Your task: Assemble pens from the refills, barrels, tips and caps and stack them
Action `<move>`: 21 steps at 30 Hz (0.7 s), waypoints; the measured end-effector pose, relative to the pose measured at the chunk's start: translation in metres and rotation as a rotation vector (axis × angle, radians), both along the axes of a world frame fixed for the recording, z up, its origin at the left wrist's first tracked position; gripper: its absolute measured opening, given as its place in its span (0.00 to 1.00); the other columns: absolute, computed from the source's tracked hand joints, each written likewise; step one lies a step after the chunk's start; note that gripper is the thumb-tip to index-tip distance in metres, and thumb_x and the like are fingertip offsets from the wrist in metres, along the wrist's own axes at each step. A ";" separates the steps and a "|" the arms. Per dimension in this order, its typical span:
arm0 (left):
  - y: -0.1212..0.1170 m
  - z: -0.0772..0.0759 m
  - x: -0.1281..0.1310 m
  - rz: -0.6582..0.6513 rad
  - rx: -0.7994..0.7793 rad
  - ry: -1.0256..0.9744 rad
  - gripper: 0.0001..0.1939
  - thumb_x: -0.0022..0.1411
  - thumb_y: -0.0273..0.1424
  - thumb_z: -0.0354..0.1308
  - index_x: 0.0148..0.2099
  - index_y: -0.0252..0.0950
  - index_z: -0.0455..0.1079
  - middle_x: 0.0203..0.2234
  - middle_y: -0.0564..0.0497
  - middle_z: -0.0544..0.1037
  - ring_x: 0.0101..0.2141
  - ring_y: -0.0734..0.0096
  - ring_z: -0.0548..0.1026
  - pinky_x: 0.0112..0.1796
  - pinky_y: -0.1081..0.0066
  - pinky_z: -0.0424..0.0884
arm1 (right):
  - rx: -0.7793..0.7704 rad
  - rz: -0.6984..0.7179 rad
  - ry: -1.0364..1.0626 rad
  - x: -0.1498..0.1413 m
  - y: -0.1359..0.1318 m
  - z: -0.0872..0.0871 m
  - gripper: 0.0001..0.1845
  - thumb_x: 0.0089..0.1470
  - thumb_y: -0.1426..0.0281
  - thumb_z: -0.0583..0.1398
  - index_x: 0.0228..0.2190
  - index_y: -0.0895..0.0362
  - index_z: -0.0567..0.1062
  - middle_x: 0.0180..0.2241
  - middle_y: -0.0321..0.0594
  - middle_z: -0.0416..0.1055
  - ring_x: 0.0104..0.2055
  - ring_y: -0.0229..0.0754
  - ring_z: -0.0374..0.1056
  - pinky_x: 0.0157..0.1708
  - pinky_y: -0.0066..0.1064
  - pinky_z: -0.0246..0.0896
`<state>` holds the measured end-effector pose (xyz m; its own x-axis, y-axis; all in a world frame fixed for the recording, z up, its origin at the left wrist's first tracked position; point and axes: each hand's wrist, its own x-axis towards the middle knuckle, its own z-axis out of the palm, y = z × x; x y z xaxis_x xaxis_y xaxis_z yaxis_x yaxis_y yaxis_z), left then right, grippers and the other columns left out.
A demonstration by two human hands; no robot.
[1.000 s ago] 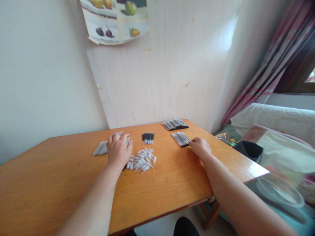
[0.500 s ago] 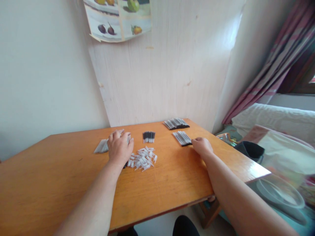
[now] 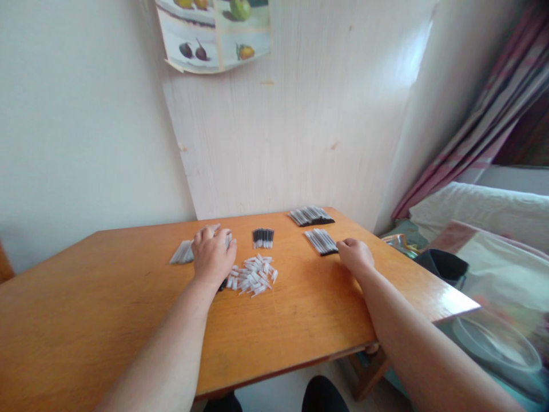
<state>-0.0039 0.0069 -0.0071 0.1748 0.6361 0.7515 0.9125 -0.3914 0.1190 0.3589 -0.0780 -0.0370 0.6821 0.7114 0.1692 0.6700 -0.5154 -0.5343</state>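
My left hand (image 3: 213, 252) rests palm down over the left part of the table, its fingers stretched forward and somewhat apart. Beneath and beside it lie clear pen tubes (image 3: 183, 252), partly hidden by the hand. Close to its wrist is a heap of small white plastic caps or tips (image 3: 255, 276), with a bit of something black half covered. My right hand (image 3: 355, 254) is closed, fingers curled, at the black ends of a row of clear pens (image 3: 321, 241). Whatever its fingers grip is hidden. Short dark refills or inserts (image 3: 263, 238) lie lined up between the hands.
A second, larger batch of pens (image 3: 311, 216) lies at the back right of the wooden table (image 3: 283, 337). Behind stands a pale board (image 3: 295, 131) with a fruit picture (image 3: 218, 34). Right of the table are a black container (image 3: 441, 268) and a clear plastic tub (image 3: 497, 343).
The whole view has shifted slightly, so everything sits a little farther right. Both hands keep nearly the same places and poses relative to the pens and caps.
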 end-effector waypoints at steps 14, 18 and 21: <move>0.029 0.002 -0.034 0.029 -0.187 -0.353 0.13 0.58 0.34 0.52 0.41 0.38 0.76 0.40 0.43 0.78 0.46 0.57 0.73 0.51 0.58 0.65 | 0.107 0.218 -0.166 -0.044 0.005 0.012 0.18 0.56 0.61 0.52 0.32 0.54 0.79 0.31 0.43 0.76 0.33 0.43 0.68 0.27 0.28 0.49; 0.040 -0.004 -0.040 -0.034 -0.303 -0.734 0.12 0.55 0.33 0.54 0.39 0.37 0.75 0.37 0.45 0.79 0.39 0.63 0.75 0.43 0.64 0.69 | 0.093 0.338 -0.193 -0.054 0.013 0.012 0.17 0.57 0.60 0.52 0.28 0.55 0.77 0.27 0.40 0.73 0.29 0.40 0.65 0.25 0.28 0.47; 0.040 -0.004 -0.039 -0.113 -0.367 -1.035 0.12 0.51 0.31 0.55 0.38 0.35 0.74 0.33 0.47 0.79 0.34 0.67 0.75 0.36 0.69 0.69 | 0.119 0.449 -0.219 -0.066 0.021 0.015 0.15 0.55 0.62 0.54 0.26 0.55 0.76 0.26 0.38 0.73 0.29 0.40 0.65 0.27 0.28 0.49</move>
